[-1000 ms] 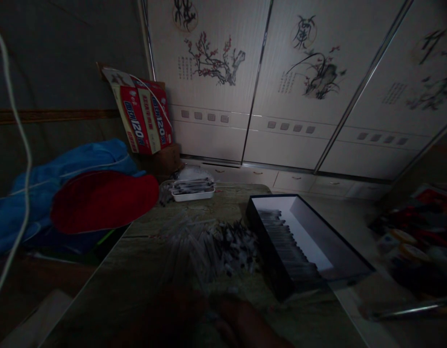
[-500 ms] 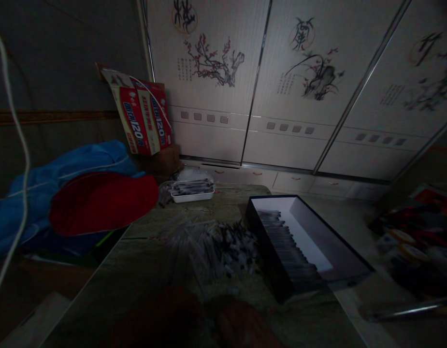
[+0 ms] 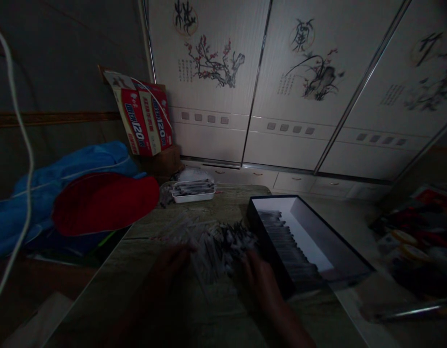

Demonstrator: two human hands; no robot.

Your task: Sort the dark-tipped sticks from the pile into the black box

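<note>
"Grey-green tabletop (image 3: 232, 200), one, with two bare hands at work over it: the left hand (image 3: 174, 261) at the left edge of a single loose pile of thin pieces (image 3: 205, 249), the right hand (image 3: 261, 278) at its right edge."

"How many pieces in the pile?"

"Too many, too tangled and too dim to count; pale lengths lie to the left, darker ends to the right."

"And the grip?"

"Fingers on both hands are bent toward the pile. Whether either one pinches a piece, I cannot tell."

"What stands around them?"

"One dark open box (image 3: 269, 251) with a white inside, just beside the right hand, carrying one slanting row of similar pieces (image 3: 288, 241) along its near side, too close-set to count. Beyond the pile, one white tray (image 3: 194, 197) heaped with more thin sticks (image 3: 192, 186)."

"Background?"

"Three pale door panels (image 3: 205, 140), each bearing one painted plant and four small squares; one red-and-cream carton (image 3: 145, 118); one red cloth (image 3: 103, 205) over one blue cloth (image 3: 78, 162); one white cable (image 3: 19, 121) at far left"
</note>
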